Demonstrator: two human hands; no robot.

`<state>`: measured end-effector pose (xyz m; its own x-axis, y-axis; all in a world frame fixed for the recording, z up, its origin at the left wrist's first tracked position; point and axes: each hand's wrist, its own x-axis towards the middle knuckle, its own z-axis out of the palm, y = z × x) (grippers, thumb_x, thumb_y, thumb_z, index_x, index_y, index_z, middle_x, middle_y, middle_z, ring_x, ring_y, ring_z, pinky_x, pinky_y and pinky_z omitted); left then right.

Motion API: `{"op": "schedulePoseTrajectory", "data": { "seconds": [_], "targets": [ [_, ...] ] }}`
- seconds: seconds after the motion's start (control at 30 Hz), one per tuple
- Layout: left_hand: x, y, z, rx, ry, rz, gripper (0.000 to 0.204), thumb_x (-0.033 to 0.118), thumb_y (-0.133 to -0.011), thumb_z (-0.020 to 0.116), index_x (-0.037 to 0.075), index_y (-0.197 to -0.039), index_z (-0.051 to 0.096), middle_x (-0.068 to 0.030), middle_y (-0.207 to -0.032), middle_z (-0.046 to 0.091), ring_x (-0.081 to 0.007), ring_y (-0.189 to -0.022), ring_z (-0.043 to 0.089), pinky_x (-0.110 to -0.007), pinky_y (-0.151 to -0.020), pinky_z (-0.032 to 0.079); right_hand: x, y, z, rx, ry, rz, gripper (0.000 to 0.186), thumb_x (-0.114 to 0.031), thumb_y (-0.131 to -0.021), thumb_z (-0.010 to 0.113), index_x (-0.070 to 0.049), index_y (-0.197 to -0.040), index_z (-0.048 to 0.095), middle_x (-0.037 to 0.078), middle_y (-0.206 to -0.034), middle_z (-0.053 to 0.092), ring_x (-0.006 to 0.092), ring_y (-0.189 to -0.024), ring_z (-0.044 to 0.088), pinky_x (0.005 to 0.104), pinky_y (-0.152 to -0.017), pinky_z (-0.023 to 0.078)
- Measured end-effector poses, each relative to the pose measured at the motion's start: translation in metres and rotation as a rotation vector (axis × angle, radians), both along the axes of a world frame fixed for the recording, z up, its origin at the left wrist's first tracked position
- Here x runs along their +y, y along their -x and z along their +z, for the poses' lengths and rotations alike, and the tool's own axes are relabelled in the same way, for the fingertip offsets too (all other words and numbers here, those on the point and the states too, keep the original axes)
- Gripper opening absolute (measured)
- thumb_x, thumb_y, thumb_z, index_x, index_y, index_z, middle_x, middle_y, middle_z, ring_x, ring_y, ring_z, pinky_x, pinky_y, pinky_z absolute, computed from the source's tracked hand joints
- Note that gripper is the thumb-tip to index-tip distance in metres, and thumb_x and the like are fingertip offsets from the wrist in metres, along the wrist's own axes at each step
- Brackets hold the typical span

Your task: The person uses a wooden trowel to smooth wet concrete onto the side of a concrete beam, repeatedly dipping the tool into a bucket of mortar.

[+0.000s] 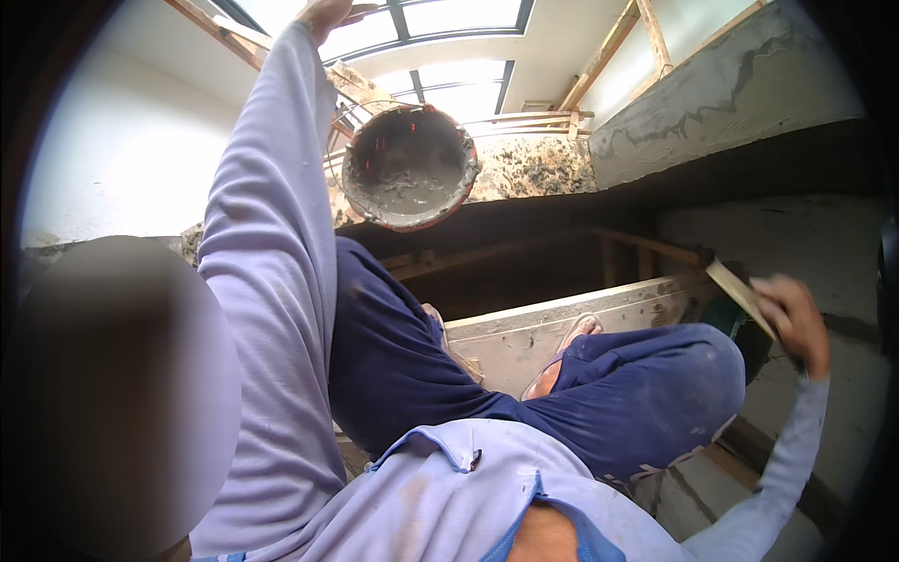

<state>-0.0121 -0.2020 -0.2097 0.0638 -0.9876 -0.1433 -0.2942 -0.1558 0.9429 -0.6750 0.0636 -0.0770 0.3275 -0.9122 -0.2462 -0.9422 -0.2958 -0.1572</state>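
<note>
My left arm reaches far up and forward. My left hand [330, 17] is partly cut off by the top edge, its visible fingers stretched out, and nothing shows in it. Below and right of that hand, a bucket [410, 222] of wet grey mortar [412, 192] sits on a speckled ledge, with a thin wire handle at its left side. Out at the right, my right hand [794, 318] is closed around a pale, narrow wooden piece [740, 295], seen mostly edge-on. Its exact kind cannot be made out.
My sandalled feet rest against a wooden plank [524, 332], beyond which lies a dark gap. A wall partly coated in wet grey plaster [730, 108] rises at the right. Timber props [609, 51] stand near bright windows [459, 19]. A blurred round shape covers the lower left.
</note>
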Motion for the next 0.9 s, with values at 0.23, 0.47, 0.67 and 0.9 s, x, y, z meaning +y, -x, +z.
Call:
{"op": "schedulePoseTrajectory", "data": {
  "seconds": [0.23, 0.47, 0.67, 0.9],
  "targets": [
    [0.02, 0.009, 0.042, -0.199, 0.023, -0.236, 0.045, 0.027, -0.088, 0.049, 0.01, -0.129, 0.04, -0.0104, -0.117, 0.053, -0.0232, -0.103, 0.054, -0.036, -0.088, 0.044, -0.134, -0.311, -0.096, -0.338, -0.564, 0.519, 0.031, -0.027, -0.085, 0.053, -0.004, -0.103, 0.061, 0.01, -0.095, 0.062, 0.0196, -0.09, 0.055, 0.03, -0.079, 0.042],
    [0.074, -0.057, 0.063, -0.553, -0.312, -0.36, 0.045, 0.03, -0.091, 0.041, 0.007, -0.13, 0.038, -0.0139, -0.106, 0.06, -0.0227, -0.089, 0.062, -0.033, -0.072, 0.052, -0.136, -0.449, -0.242, -0.511, -0.872, 0.113, 0.029, -0.025, -0.083, 0.061, 0.0, -0.096, 0.064, 0.007, -0.084, 0.064, 0.0123, -0.077, 0.056, 0.027, -0.069, 0.044],
    [0.087, -0.074, 0.064, -0.513, -0.255, -0.293, 0.043, 0.028, -0.091, 0.04, 0.006, -0.129, 0.039, -0.0149, -0.101, 0.061, -0.0217, -0.086, 0.062, -0.032, -0.073, 0.051, -0.166, -0.465, -0.352, -0.309, -0.373, 0.766, 0.018, -0.014, -0.075, 0.067, -0.003, -0.089, 0.066, 0.0, -0.076, 0.063, 0.0102, -0.066, 0.056, 0.027, -0.057, 0.046],
    [0.085, -0.082, 0.068, -0.365, -0.194, -0.297, 0.041, 0.025, -0.092, 0.043, 0.005, -0.127, 0.041, -0.0138, -0.097, 0.06, -0.0188, -0.077, 0.061, -0.03, -0.065, 0.053, -0.16, -0.464, -0.371, -0.654, -1.075, -0.135, 0.016, -0.01, -0.073, 0.063, -0.008, -0.089, 0.062, 0.003, -0.08, 0.064, 0.015, -0.065, 0.06, 0.0286, -0.055, 0.048]
  ]
}}
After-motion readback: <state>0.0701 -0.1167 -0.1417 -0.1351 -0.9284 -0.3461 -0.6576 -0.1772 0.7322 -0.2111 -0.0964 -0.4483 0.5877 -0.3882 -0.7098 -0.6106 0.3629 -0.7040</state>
